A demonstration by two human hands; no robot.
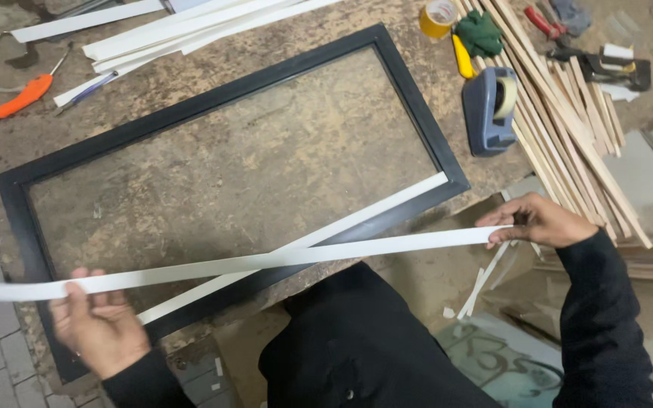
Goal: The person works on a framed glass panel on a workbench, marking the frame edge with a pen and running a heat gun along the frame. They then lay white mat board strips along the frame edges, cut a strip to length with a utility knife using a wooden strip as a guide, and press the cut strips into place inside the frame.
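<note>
Both hands, left hand (100,332) and right hand (540,221), pinch the long white flat strip (281,259) taut at lower centre; keep it level, parallel to the black rectangular picture frame (417,98).

Frame's middle (228,166) lies open; tape dispenser (489,109) and wooden slats (568,121) crowd its right.

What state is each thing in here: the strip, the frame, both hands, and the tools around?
Long white strip: held level above the frame, one hand near each end.
Left hand: gripping the strip.
Right hand: pinching the strip's end.
Black frame: flat on the table, no pane in it.
Second white strip: lying inside the frame's near edge.
Tape dispenser: standing, loaded with a roll.
Wooden slats: loosely piled.
</note>
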